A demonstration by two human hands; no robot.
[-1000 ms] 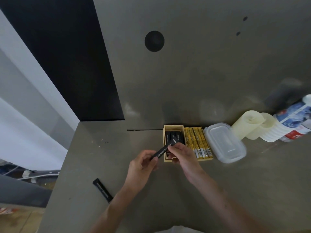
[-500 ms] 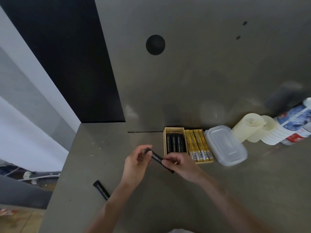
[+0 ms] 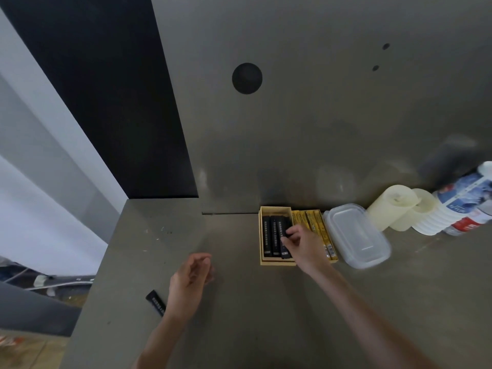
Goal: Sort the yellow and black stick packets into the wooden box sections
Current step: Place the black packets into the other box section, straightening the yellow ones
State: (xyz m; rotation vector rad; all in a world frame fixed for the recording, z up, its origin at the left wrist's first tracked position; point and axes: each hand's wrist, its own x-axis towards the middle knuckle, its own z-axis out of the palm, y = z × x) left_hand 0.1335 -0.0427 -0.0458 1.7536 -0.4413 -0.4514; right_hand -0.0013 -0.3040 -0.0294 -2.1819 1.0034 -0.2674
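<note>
Moved since half a second ago: black packet (image 3: 285, 250) goes from in front of the box, held by both hands, into the left section of the wooden box (image 3: 277, 263). Right hand (image 3: 302, 245) alone on it now, grip clamped on its upper end. Left hand (image 3: 190, 282) has let go and hovers over the counter (image 3: 266, 315), grip apart, holding nothing. Yellow packets (image 3: 318, 227) in right section, partly under right hand. Loose black packet (image 3: 155, 306) near counter's left edge, by left wrist. Clear lidded container (image 3: 358, 235) just beside box's right side. Open counter in front.
</note>
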